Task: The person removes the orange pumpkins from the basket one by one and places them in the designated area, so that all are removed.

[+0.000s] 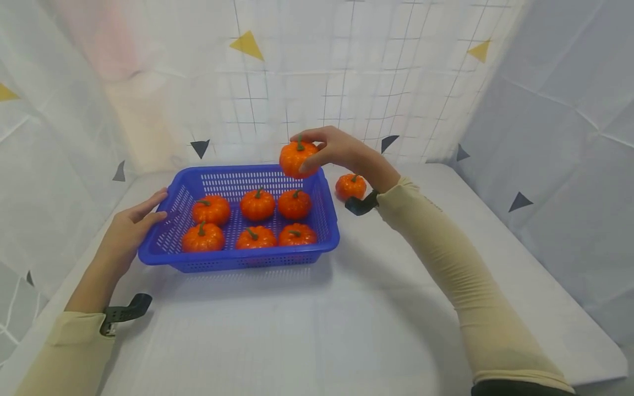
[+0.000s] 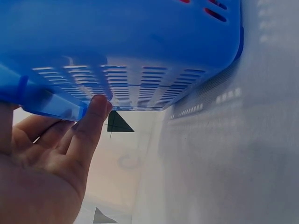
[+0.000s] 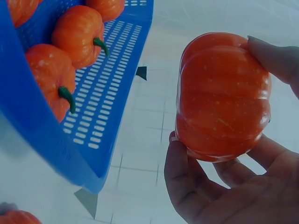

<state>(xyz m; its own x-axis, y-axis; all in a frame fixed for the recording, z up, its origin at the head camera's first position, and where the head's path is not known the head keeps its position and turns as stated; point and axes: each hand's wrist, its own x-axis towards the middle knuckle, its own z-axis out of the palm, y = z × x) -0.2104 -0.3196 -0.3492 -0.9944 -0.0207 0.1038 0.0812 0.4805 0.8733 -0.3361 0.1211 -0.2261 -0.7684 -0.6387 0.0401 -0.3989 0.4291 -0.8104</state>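
Note:
A small orange pumpkin (image 1: 295, 159) with a green stem is held up in my right hand (image 1: 329, 147), thumb on one side and fingers on the other. It hangs over the back right corner of a blue plastic basket (image 1: 233, 254); the right wrist view shows the pumpkin (image 3: 224, 98) from below. My left hand (image 1: 130, 230) grips the basket's left rim, its fingers (image 2: 88, 130) under the lip. Inside the basket sit several like pumpkins (image 1: 257, 204) in two rows.
Another pumpkin (image 1: 351, 187) lies on the white table (image 1: 376, 330), right of the basket and beside my right wrist. White sheets (image 1: 307, 82) with grid lines and coloured triangles hang behind and at both sides.

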